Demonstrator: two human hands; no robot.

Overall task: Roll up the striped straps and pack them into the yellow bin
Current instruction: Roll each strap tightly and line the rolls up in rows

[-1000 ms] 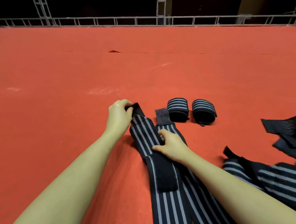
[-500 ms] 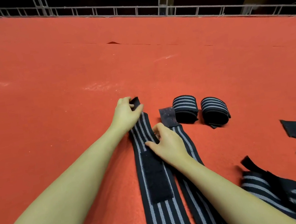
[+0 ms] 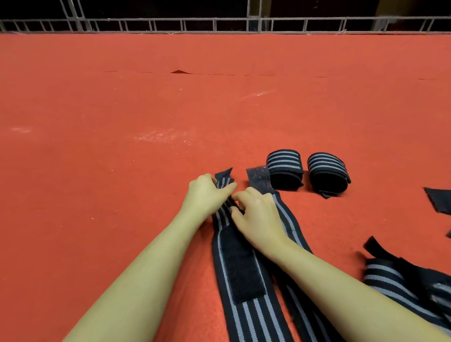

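At frame centre, left hand (image 3: 207,194) curled on the far end of a flat strap (image 3: 246,305), fingers pinching its edge near the tip. Right hand (image 3: 256,218) just beside it, fingers bent over the same strap, thumb side touching the left fingertips; a firm grip or only a press cannot be told. Running down from both hands to the bottom edge, that strap flat on the red carpet (image 3: 102,158), with a black fastener patch (image 3: 241,266) on top. Just right of it, under the right forearm, a second flat strap (image 3: 289,219). Right of centre, two rolled straps (image 3: 286,170) (image 3: 327,171) side by side, the left one touching the second strap's tip. At lower right, a loose pile of straps (image 3: 449,293). Along the top, a metal truss rail (image 3: 199,25). No yellow bin in view.
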